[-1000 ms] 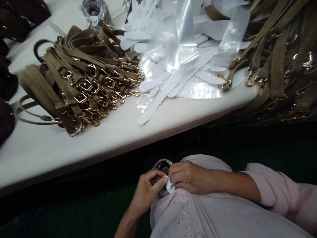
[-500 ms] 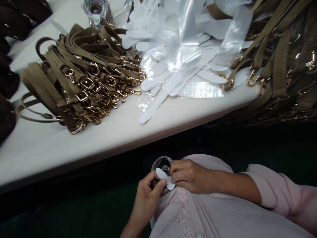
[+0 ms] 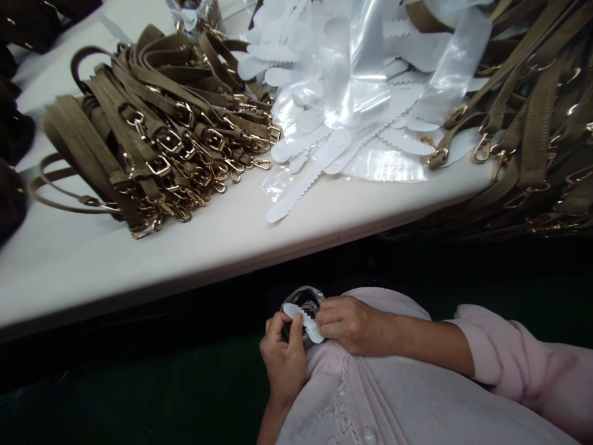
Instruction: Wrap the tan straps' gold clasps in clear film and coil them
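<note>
Just above my lap is a coiled strap in transparent plastic [image 3: 302, 292], mostly covered by my hands. A white strip with a serrated edge [image 3: 311, 327] lies slantwise across it. My left hand [image 3: 285, 353] pinches this strip, with the thumb on top and the fingers curled behind, around the coil's left side. Closed at the right side of the coil is my right hand [image 3: 349, 324], its fingertips against the plastic wrap and close to the strip's lower end. Exactly what those fingertips pinch is partly hidden.
On the white table [image 3: 194, 266] lies a bundle of brown straps with gold buckles and clasps [image 3: 152, 136]. Beside it spread white serrated strips [image 3: 301, 185] and transparent plastic sleeves [image 3: 384, 164]. More straps [image 3: 532, 142] hang over the edge at right. A wrapped coil [image 3: 197, 18] stands behind.
My left hand has shifted slightly up and turned more upright, tilting the white strip a little. The right hand stays at the coil. The table scene has shifted slightly with the camera.
</note>
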The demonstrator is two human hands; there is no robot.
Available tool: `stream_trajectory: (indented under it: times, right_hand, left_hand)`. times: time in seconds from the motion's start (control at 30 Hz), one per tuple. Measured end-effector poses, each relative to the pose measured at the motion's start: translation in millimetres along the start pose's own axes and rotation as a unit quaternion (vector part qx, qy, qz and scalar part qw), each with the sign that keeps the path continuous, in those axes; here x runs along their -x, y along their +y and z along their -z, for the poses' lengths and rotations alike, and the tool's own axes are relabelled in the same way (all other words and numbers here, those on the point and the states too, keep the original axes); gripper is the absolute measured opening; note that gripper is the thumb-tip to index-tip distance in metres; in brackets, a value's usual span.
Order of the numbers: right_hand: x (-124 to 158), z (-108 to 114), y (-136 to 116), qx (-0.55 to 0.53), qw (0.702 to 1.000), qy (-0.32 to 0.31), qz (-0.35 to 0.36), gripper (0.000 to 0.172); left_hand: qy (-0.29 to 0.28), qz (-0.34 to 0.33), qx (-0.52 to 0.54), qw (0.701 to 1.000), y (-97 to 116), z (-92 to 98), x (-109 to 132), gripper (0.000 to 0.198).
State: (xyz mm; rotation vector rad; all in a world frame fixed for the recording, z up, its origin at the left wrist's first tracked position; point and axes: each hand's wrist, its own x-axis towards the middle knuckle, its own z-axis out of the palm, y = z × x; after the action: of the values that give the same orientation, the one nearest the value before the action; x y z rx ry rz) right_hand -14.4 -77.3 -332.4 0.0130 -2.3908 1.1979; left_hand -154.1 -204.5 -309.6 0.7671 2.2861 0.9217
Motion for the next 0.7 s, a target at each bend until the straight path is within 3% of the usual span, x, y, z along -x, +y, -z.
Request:
stream_trajectory:
  times: [0.1, 0.17, 0.27, 0.33, 0.4, 0.43, 0.53, 0.63, 0.7]
  right_hand:
    - [3.8, 5.1, 1.3, -0.058, 0.997, 0.016, -0.045, 0.025]
    - [11.8, 8.9, 3.3, -0.120, 0.985, 0.053, -0.112, 0.016]
    - [24.2, 10.4, 6.3, -0.163, 0.931, 0.133, -0.297, 0.014]
    - [25.6, 9.3, 4.9, -0.197, 0.893, 0.124, -0.385, 0.015]
    - [19.3, 8.9, -0.8, -0.268, 0.881, 0.085, -0.380, 0.017]
    - [14.1, 9.4, -4.8, -0.303, 0.881, 0.077, -0.354, 0.026]
    - [-2.2, 12.6, -16.4, -0.347, 0.883, 0.117, -0.294, 0.046]
    - [-12.3, 15.1, -20.4, -0.368, 0.873, 0.160, -0.277, 0.040]
    - [-16.6, 15.9, -19.0, -0.394, 0.862, 0.171, -0.270, 0.051]
  left_hand:
    - [-0.044, 0.042, 0.047, 0.997, -1.5, 8.7, -0.8, 0.029]
    - [-0.072, 0.066, 0.098, 0.990, -2.1, 17.3, 0.5, 0.028]
    - [-0.062, 0.080, 0.150, 0.983, -1.5, 26.0, 3.6, 0.030]
    - [-0.033, 0.094, 0.175, 0.980, 1.8, 25.9, 5.0, 0.031]
    - [-0.022, 0.123, 0.238, 0.963, 8.4, 22.2, 5.8, 0.031]
    - [-0.023, 0.137, 0.284, 0.949, 12.7, 19.9, 6.1, 0.031]
    - [-0.047, 0.151, 0.428, 0.890, 25.1, 16.4, 6.8, 0.036]
    - [-0.142, 0.095, 0.489, 0.855, 31.2, 21.0, 7.0, 0.054]
    - [-0.188, 0.038, 0.498, 0.845, 32.2, 27.1, 6.5, 0.056]
